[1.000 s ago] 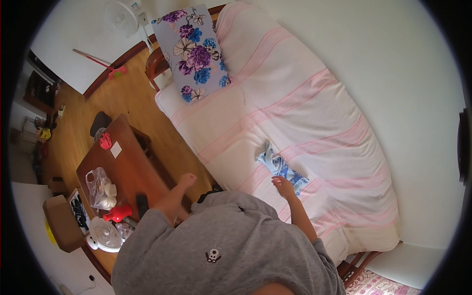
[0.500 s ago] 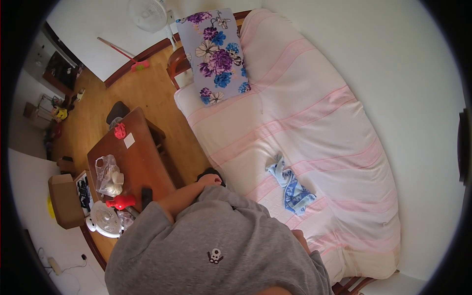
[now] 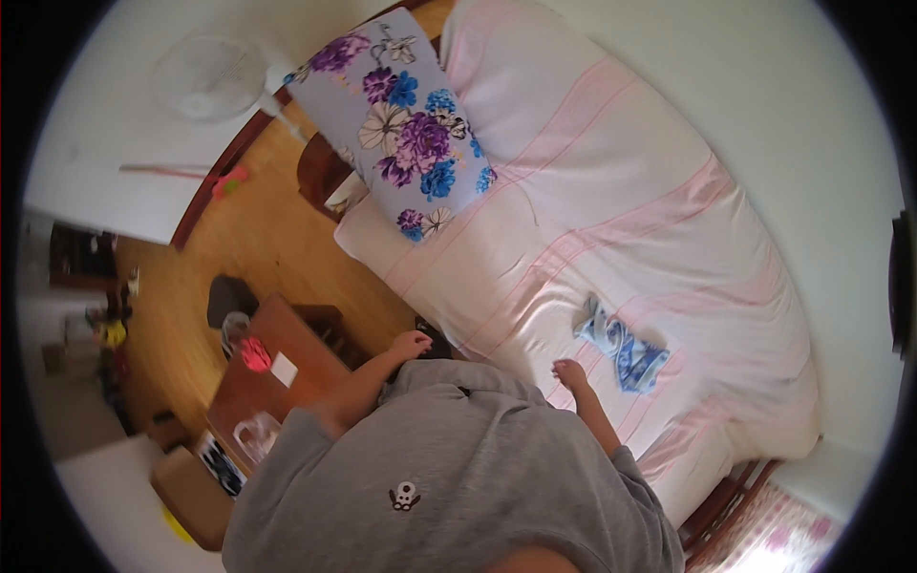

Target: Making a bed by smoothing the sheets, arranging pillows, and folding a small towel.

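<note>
From the head view, we see our right hand (image 3: 570, 371) resting low on the pink striped bed sheet (image 3: 611, 220), fingers loosely curled, its grip holding nothing. A crumpled blue cloth (image 3: 621, 346) lies on the sheet just to the right of that grip and a little beyond it, near but not touching. Our left hand (image 3: 412, 343) hangs at the near edge of the bed, over the gap beside the mattress; its fingers look lightly bent, and we cannot tell whether its grip holds anything. Far beyond both grips, at the head of the bed, a flowered pillow (image 3: 406, 124) lies tilted across the sheet. To the left of the left grip stands a wooden table (image 3: 263, 382) on the wooden floor (image 3: 258, 239), carrying a red object (image 3: 255, 354) and a white paper (image 3: 284, 369).
</note>
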`<control>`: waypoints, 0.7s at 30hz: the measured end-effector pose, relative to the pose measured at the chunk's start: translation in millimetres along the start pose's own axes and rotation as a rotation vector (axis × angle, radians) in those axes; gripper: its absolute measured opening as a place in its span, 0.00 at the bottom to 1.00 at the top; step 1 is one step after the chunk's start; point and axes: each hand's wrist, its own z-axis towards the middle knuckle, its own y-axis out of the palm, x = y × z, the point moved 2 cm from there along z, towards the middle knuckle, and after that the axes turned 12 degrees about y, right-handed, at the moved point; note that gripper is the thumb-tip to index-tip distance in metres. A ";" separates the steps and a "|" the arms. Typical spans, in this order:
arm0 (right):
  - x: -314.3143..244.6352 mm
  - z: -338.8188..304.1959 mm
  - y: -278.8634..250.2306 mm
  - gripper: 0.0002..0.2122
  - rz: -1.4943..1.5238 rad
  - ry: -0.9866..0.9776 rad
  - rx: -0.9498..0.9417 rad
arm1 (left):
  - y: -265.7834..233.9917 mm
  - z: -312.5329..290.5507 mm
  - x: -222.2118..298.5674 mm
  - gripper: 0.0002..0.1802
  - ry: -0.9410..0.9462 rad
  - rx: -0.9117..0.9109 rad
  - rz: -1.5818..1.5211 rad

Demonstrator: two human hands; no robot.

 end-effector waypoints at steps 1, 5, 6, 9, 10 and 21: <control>-49.4 -6.8 16.4 0.12 -0.118 -0.026 -0.108 | -30.4 -7.7 -16.2 0.11 -0.055 0.099 -0.040; -138.9 -27.6 43.9 0.12 0.282 -0.123 -0.072 | -133.6 -15.1 -43.3 0.11 -0.114 0.082 0.332; -140.5 -31.4 47.1 0.12 0.379 -0.029 -0.044 | -149.9 -12.9 -41.0 0.11 -0.206 0.008 0.393; -119.0 -46.5 56.0 0.12 0.345 0.051 0.192 | -178.7 2.6 -59.9 0.11 -0.298 0.103 0.204; -103.1 -54.6 61.4 0.12 0.317 0.138 0.242 | -179.0 14.4 -53.1 0.11 -0.294 0.044 0.249; 1.5 -89.1 190.2 0.12 0.528 0.643 0.242 | -63.0 113.2 73.1 0.10 -0.132 -0.496 0.419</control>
